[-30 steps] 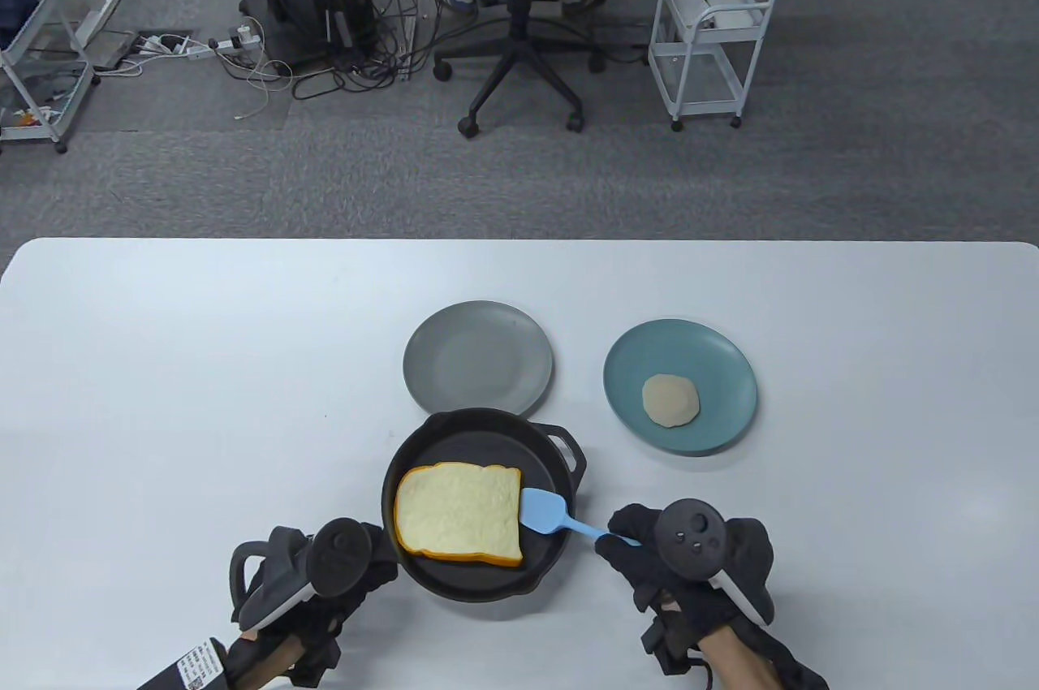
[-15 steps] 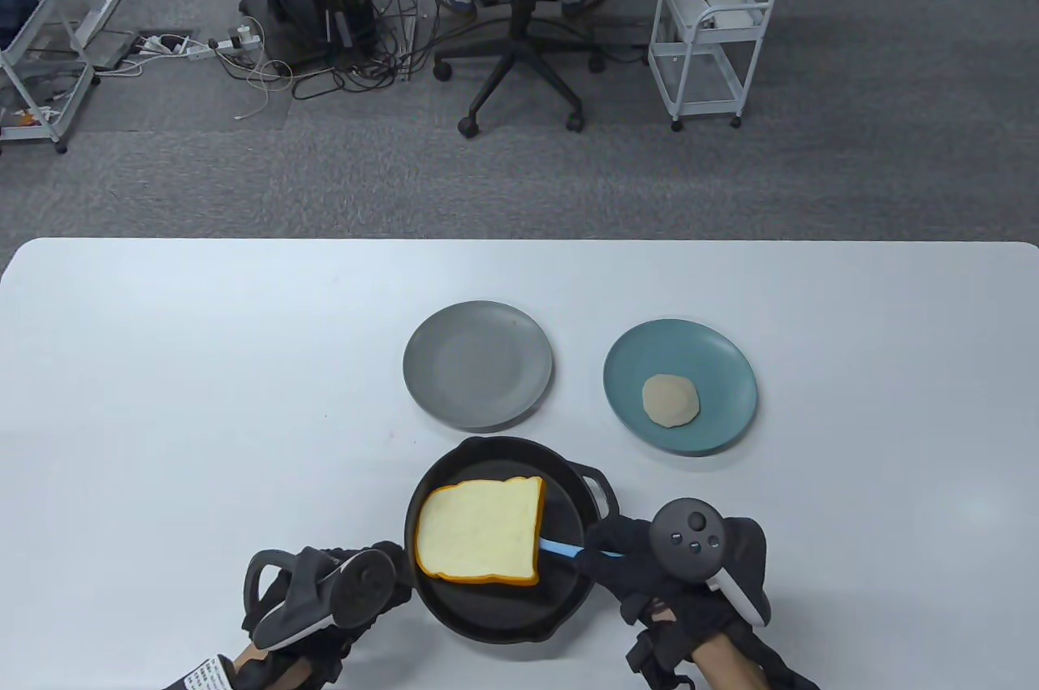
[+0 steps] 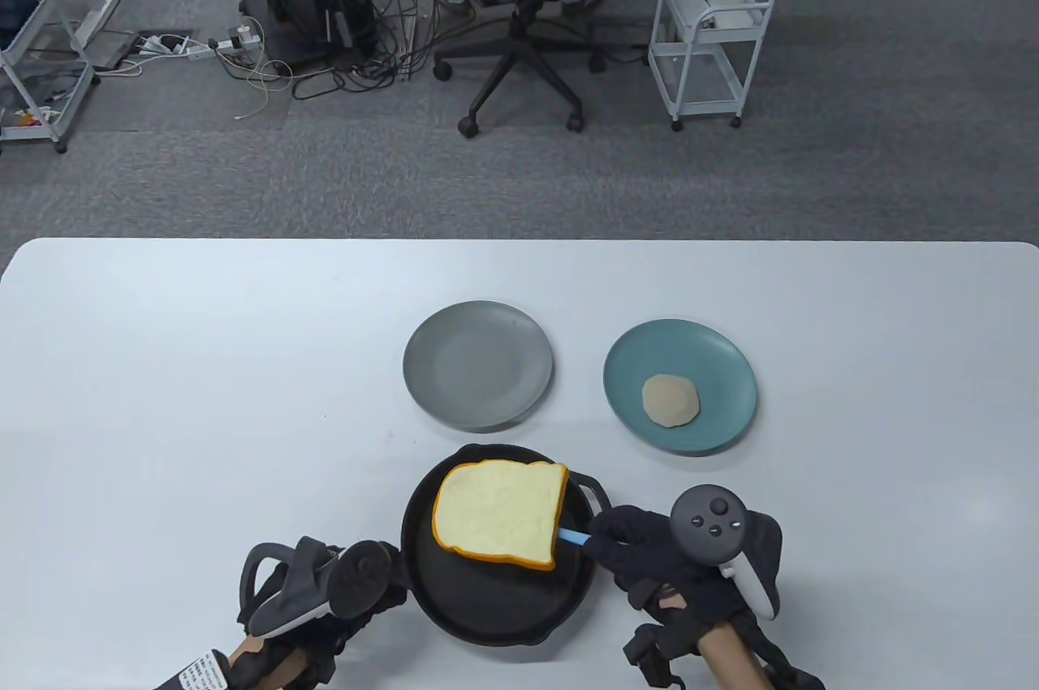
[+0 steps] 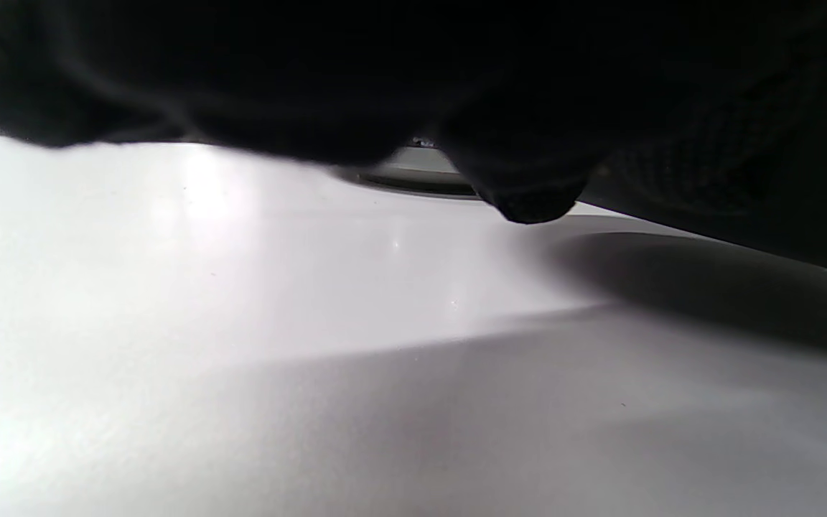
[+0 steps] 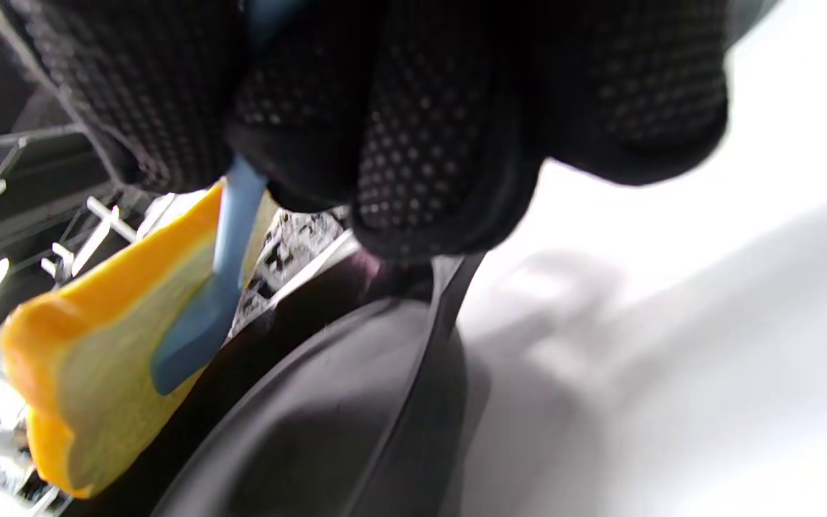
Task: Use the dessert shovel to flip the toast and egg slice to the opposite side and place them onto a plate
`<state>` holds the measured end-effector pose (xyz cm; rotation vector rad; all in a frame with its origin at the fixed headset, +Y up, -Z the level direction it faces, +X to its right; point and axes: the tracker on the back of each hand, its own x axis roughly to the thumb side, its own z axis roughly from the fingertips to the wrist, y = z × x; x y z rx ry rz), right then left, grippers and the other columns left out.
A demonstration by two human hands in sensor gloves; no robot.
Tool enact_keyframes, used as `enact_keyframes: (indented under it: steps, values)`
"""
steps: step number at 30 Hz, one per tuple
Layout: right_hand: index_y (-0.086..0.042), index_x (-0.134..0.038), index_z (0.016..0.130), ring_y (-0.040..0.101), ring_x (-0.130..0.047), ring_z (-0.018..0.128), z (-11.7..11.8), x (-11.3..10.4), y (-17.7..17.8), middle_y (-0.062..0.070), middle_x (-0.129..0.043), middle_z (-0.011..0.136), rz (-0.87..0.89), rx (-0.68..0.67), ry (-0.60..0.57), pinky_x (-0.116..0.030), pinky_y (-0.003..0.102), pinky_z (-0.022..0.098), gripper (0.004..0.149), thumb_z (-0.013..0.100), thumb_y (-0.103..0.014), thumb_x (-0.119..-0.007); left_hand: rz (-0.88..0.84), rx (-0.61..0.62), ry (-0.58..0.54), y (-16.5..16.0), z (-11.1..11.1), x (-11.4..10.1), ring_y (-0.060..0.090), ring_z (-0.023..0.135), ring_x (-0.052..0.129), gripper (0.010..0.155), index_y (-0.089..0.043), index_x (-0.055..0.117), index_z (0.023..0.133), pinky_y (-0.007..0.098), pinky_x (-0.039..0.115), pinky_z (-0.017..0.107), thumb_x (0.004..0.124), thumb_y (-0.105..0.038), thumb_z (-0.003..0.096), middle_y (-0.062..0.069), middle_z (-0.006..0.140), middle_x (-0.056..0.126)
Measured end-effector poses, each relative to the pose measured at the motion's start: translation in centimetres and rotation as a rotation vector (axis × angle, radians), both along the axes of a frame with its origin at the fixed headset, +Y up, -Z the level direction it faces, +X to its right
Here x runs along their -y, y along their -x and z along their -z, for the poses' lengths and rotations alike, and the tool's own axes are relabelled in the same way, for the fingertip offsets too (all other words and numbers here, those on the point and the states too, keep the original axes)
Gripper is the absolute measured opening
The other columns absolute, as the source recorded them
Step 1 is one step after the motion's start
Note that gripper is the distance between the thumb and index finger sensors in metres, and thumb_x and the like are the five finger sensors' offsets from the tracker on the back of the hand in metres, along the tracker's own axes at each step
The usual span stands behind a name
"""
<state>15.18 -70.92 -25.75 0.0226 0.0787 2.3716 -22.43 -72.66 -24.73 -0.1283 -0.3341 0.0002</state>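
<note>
A toast slice [image 3: 501, 511] with an orange crust rides on the blue dessert shovel [image 3: 573, 536], lifted above the black skillet [image 3: 495, 601]. My right hand [image 3: 641, 548] grips the shovel's handle beside the skillet's right rim. In the right wrist view the shovel [image 5: 205, 316] lies under the raised toast [image 5: 90, 373], over the pan [image 5: 327, 416]. My left hand [image 3: 357, 588] sits at the skillet's left side where the handle lies hidden; its grip is not visible. The egg slice [image 3: 670, 400] lies on the teal plate [image 3: 714, 373]. The grey plate [image 3: 477, 365] holds nothing.
The white table [image 3: 203, 365] stretches wide to the left and behind the plates. Beyond its far edge stand an office chair [image 3: 519, 16], a white cart [image 3: 718, 32] and cables on the carpet. The left wrist view shows only dark glove [image 4: 413, 79] and tabletop [image 4: 241, 359].
The shovel slid under the toast and raised it off the pan, carrying it up and to the right. The skillet shifted toward me and to the right, away from the grey plate.
</note>
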Motion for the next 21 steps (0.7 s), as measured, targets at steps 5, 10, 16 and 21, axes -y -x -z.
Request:
enact_keyframes:
  steps: [5, 10, 16, 21]
  values:
    - [-0.025, -0.091, 0.079, 0.02, -0.106, 0.048, -1.3, -1.7, -0.3, -0.007, -0.105, 0.054, -0.13, 0.124, -0.364, -0.088, 0.04, 0.038, 0.048, 0.036, -0.044, -0.095, -0.051, -0.003, 0.045, 0.2, 0.1, 0.0, 0.01, -0.003, 0.098, 0.052, -0.031, 0.094, 0.073, 0.035, 0.092, 0.019, 0.085, -0.06, 0.0312, -0.016, 0.018, 0.099]
    - [-0.033, -0.086, 0.083, 0.025, -0.094, 0.077, -1.9, -1.6, 2.4, -0.007, -0.097, 0.074, -0.4, -0.033, -0.506, -0.079, 0.047, 0.056, 0.048, 0.037, -0.037, -0.096, -0.081, -0.019, 0.042, 0.4, 0.2, -0.1, 0.01, -0.003, 0.097, 0.052, -0.03, 0.095, 0.073, 0.035, 0.092, 0.019, 0.085, -0.06, 0.0312, -0.016, 0.018, 0.099]
    - [-0.03, -0.085, 0.085, 0.025, -0.095, 0.074, -2.1, -1.5, 2.9, -0.007, -0.098, 0.073, -0.416, -0.036, -0.515, -0.08, 0.046, 0.054, 0.048, 0.039, -0.039, -0.093, -0.055, -0.009, 0.034, 0.3, 0.1, 0.0, 0.01, -0.003, 0.097, 0.052, -0.03, 0.094, 0.073, 0.035, 0.092, 0.019, 0.085, -0.06, 0.0311, -0.016, 0.018, 0.099]
    - [-0.028, -0.084, 0.086, 0.025, -0.097, 0.071, -2.0, -1.4, 2.6, -0.006, -0.099, 0.072, -0.402, -0.035, -0.492, -0.081, 0.045, 0.053, 0.048, 0.04, -0.04, -0.091, -0.064, -0.017, 0.016, 0.5, 0.2, -0.1, 0.01, -0.002, 0.097, 0.052, -0.031, 0.094, 0.073, 0.035, 0.092, 0.02, 0.085, -0.06, 0.0312, -0.016, 0.018, 0.099]
